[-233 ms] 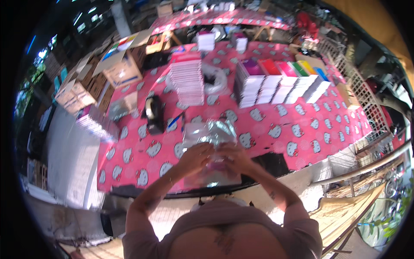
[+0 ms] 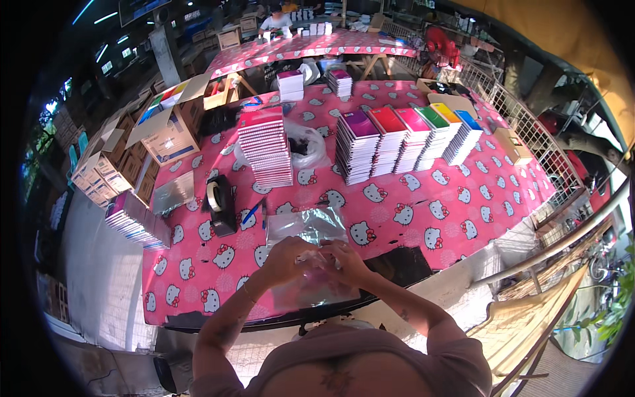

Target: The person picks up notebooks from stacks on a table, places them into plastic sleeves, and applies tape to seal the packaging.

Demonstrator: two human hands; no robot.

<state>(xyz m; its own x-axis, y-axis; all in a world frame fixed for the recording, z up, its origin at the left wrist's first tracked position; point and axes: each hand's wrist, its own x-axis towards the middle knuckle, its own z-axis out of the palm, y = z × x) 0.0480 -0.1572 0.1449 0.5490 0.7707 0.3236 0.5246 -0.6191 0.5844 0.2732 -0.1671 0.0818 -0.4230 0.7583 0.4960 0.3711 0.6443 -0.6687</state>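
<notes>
Clear, shiny plastic bags (image 2: 307, 223) lie flat at the table's front edge, directly before me. Over them my left hand (image 2: 289, 261) is closed, its fingers curled on the crumpled plastic. Close beside it, my right hand (image 2: 345, 262) also has bent fingers pinching the plastic. The hands nearly meet, and their fingertips are partly hidden. Left of the plastic lie a blue pen (image 2: 251, 212) and a black tape dispenser (image 2: 221, 206) with a roll of tape. Behind stands a tall stack of spiral notebooks (image 2: 266, 149) with a red-pink cover on top.
Notebook stacks with purple (image 2: 358, 142), red, pink, green, yellow and blue covers stand in a row at right. More notebooks (image 2: 135, 218) lean at the left edge. Open cardboard boxes (image 2: 170, 135) sit at far left. A person (image 2: 276, 21) is at the far table (image 2: 304, 45).
The view has tilted up and sharpened, so the table sits lower and farther left in it. Both hands stay on the plastic, their fingers slightly shifted.
</notes>
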